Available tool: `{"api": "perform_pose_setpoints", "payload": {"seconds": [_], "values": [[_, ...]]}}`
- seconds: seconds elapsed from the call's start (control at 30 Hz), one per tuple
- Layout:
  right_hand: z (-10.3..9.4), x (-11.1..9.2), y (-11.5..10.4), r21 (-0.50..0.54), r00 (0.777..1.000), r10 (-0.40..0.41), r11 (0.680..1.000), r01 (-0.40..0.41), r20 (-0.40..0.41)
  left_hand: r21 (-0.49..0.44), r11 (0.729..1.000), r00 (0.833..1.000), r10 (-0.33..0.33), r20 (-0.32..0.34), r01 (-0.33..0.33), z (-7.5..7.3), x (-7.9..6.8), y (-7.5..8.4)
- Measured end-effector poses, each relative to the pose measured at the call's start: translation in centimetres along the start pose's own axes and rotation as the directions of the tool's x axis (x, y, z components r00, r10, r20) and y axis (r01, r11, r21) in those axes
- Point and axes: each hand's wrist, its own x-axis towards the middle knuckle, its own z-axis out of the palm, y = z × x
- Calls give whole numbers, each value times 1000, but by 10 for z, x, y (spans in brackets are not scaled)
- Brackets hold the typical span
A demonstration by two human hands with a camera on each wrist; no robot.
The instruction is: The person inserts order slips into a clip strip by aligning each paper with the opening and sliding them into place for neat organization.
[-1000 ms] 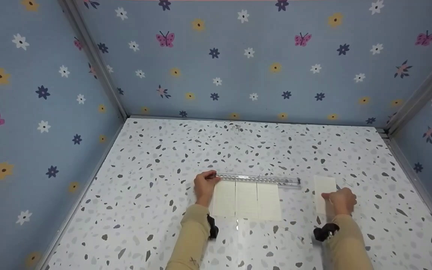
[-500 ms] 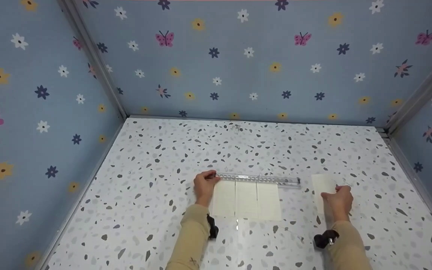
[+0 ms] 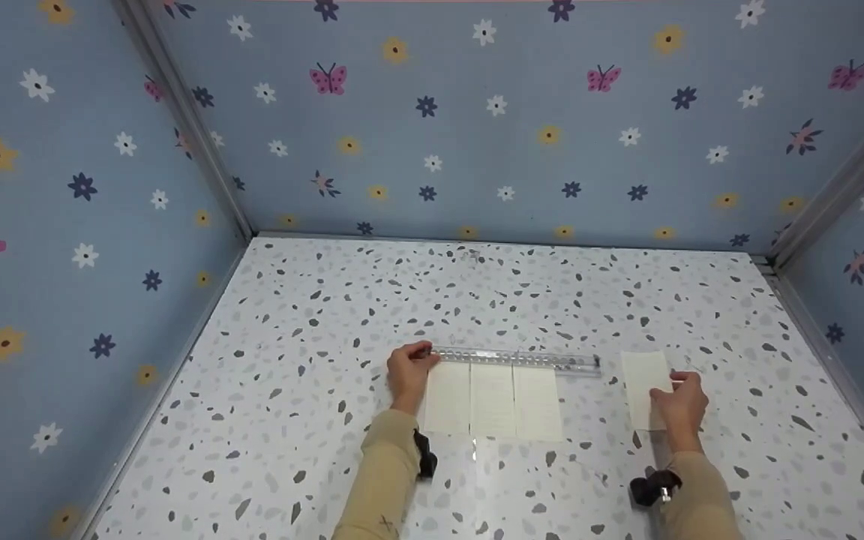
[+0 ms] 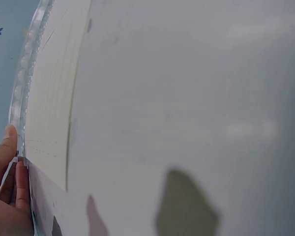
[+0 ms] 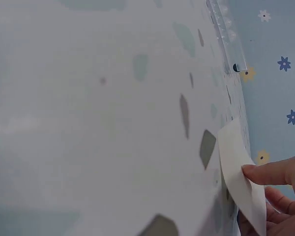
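Note:
My left hand (image 3: 408, 375) pinches the left end of a clear plastic binder strip (image 3: 522, 358) with a row of ring-like bumps. In the left wrist view, the thumb lies on one side of the binder strip (image 4: 20, 91) and fingers on the other. Three cream sheets (image 3: 492, 401) lie side by side along its near edge; faint lines show on them. To the right, my right hand (image 3: 681, 405) pinches the right edge of a loose cream paper sheet (image 3: 643, 382). In the right wrist view, the thumb presses on the slightly bent paper sheet (image 5: 233, 157), with fingers behind it.
The white speckled table (image 3: 312, 300) spreads around the hands. A blue flowered panel (image 3: 469, 150) rises behind it, and others stand at the left and right. Grey metal posts (image 3: 192, 120) mark the corners. Each wrist carries a black camera (image 3: 426, 454).
The right hand's fingers have shifted on the loose sheet, and the sheet has moved slightly left. The left hand, the binder strip and the three sheets have stayed in place.

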Motion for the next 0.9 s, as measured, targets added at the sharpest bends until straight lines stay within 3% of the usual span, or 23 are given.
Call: {"api": "perform_pose_setpoints", "payload": {"seconds": [0.47, 0.73, 0.9], "values": [[1, -11, 7, 81, 996, -68, 994, 72, -55, -32, 999, 1000, -2, 2, 2, 0, 0, -2], [1, -22, 8, 156, 995, -46, 986, 60, -90, -24, 1000, 1000, -3, 1, 3, 0, -1, -1], [3, -27, 11, 182, 998, -11, 983, 23, -67, -27, 999, 1000, -23, 2, 23, 1, 0, 0]]}}
